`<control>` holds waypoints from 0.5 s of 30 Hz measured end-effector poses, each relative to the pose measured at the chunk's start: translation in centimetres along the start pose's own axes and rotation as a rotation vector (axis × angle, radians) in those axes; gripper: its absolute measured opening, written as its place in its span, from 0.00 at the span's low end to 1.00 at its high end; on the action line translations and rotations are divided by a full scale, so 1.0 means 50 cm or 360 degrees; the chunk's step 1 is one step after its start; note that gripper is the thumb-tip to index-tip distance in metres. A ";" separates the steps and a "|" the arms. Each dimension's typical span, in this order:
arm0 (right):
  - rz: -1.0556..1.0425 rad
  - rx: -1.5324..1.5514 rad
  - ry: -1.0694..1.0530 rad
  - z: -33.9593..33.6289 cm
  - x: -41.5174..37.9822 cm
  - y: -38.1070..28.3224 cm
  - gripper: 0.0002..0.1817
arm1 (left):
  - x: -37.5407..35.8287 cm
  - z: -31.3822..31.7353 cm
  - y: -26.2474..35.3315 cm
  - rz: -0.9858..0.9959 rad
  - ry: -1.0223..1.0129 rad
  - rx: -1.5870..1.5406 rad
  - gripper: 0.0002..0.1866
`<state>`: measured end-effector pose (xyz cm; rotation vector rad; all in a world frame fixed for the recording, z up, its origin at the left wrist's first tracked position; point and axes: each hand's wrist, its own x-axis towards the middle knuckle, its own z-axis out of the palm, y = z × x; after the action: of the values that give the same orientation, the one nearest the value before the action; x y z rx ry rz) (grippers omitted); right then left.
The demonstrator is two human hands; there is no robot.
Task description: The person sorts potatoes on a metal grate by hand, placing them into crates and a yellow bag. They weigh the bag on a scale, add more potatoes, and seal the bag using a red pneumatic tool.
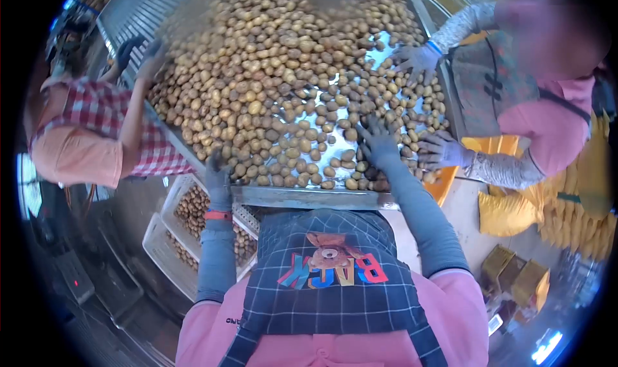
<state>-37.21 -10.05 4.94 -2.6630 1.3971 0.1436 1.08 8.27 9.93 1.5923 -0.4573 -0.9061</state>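
Observation:
Many small round potatoes [257, 77] cover a metal sorting table [309, 197] in front of me. My left hand [218, 172], in a dark glove, lies at the near left corner of the table, against the potatoes at the rim. Its fingers point forward and look loosely stretched, with nothing visible in them. Farther right, my right hand [378, 143], gloved too, reaches over the potatoes with its fingers spread. Darker potatoes lie around its fingertips. Shiny bare patches of the table show between the potatoes just left of it.
At the right, a co-worker's gloved hands [420, 59] rest on the potatoes. Another person in a checked apron [96, 109] stands at the left edge. White crates [158, 238] holding potatoes stand below left. Yellow sacks [508, 214] lie on the floor at right.

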 end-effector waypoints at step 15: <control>-0.0114 0.0354 -0.0418 -0.048 0.005 0.025 0.16 | 0.015 0.202 0.032 0.0330 -0.1048 0.0225 0.36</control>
<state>-38.04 -11.36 7.19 -2.4063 1.1627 0.2995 -5.82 0.79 11.14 1.3088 -1.1457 -1.2490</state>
